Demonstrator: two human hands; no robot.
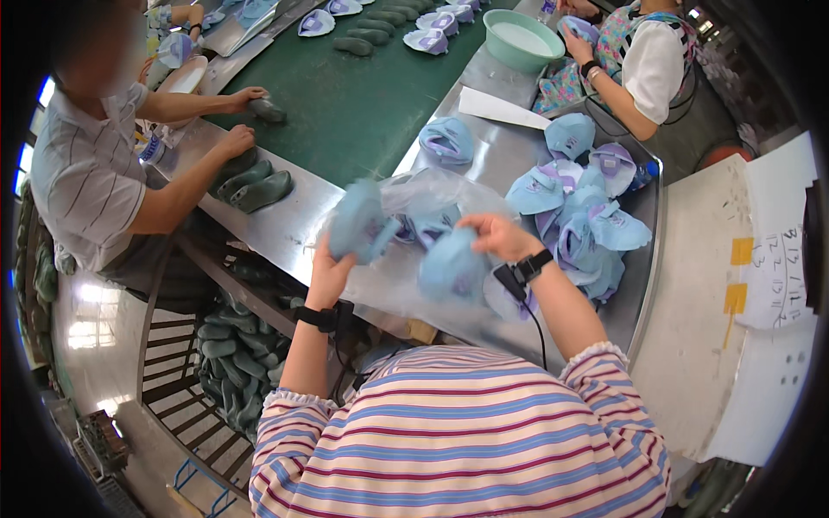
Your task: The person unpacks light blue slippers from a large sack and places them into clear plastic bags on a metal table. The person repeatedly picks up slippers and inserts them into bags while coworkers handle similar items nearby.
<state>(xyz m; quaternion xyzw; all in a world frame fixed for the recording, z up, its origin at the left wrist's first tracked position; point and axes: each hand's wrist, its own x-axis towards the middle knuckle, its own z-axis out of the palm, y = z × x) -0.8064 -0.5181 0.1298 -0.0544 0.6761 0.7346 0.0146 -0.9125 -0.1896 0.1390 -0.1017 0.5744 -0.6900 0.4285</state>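
My left hand point(332, 269) grips a light blue fabric shoe upper point(358, 216) above the metal tabletop, its outline blurred by motion. From my right hand point(501, 237), closed on its edge, hangs a second blue shoe upper point(452, 266), blurred as well. Between and behind the two lies a clear plastic bag point(479, 197) with more blue uppers in or under it. Close by my right wrist is a loose heap of blue and lilac uppers point(579, 229). One single upper point(446, 141) rests farther back on the metal.
Across the table a green conveyor belt point(380, 95) carries dark shoe lasts and uppers. A co-worker on the left handles lasts point(259, 188). At the right back, another person sits by a green basin point(522, 41). A barred cart of lasts point(229, 354) stands below left.
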